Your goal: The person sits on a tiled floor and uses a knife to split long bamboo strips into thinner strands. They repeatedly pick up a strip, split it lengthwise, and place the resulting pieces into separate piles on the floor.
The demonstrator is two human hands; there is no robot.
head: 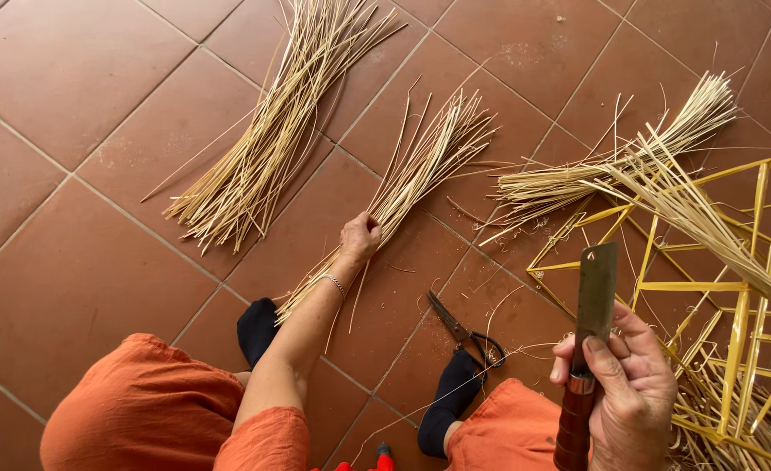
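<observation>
Your left hand (pixel 360 237) is closed around the middle bundle of pale straw strips (pixel 407 179) lying mid-floor on the red tiled floor (pixel 71 262), while your right hand (pixel 630 384) grips a flat-bladed knife (pixel 590 336) upright near the floor's near-right edge, beside the scissors (pixel 464 331).

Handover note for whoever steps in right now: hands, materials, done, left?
Left hand: closed around the middle bundle of thin strips lying on the tiled floor.
Right hand: gripping a flat-bladed knife by its wooden handle, blade up.
Scissors: on the floor between the feet, untouched.
Other bundles: large one at left, another lying against the woven yellow frame at right.
Done: frame partly woven.
Left: the loose bundles are not yet worked in.
</observation>
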